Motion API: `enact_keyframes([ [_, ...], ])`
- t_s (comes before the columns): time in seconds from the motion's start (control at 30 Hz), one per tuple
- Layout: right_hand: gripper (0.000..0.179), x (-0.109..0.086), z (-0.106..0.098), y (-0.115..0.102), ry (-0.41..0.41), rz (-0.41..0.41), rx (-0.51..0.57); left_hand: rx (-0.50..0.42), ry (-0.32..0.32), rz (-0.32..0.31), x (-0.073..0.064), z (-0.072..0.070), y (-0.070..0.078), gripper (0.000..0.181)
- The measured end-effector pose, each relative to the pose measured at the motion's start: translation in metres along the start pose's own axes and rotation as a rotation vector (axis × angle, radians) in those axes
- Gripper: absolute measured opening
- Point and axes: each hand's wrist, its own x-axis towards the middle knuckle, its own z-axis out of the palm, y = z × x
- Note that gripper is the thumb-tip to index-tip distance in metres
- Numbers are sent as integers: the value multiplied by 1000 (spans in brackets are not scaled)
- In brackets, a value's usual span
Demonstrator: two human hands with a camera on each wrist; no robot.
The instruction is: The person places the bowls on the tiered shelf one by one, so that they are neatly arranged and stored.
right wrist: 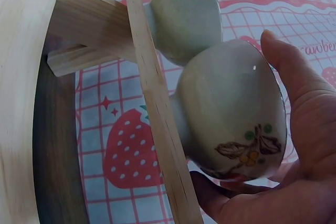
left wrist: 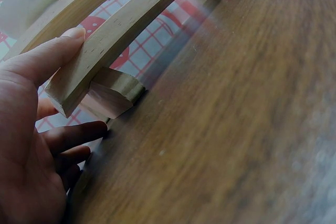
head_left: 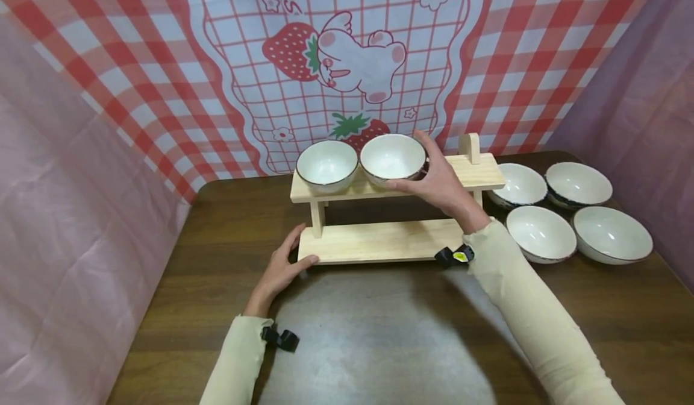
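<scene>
The bowl in hand (head_left: 393, 156) appears seated on the wooden rack's (head_left: 379, 242) upper board; the right hand's (head_left: 441, 179) grip is partly closed around its side. A second bowl (head_left: 327, 165) sits at nine o'clock. Toward half past seven, the left hand (head_left: 281, 267) grips the lower board's end. Four bowls (head_left: 541, 234) stand on the tabletop (head_left: 217, 260) past three. Placing seems nearly finished; next calls for an even release.

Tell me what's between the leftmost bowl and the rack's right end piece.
In the head view: the second bowl, the right hand gripping it, then bare top shelf.
</scene>
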Motion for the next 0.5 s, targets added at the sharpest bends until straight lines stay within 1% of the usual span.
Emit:
enact_keyframes([
  [0.23,108,-5,-7,2,-19,-1,16,17,4,-12,0,-1,1,80],
  [0.5,105,-14,-16,4,-17,40,39,22,3,-8,-1,0,2,80],
])
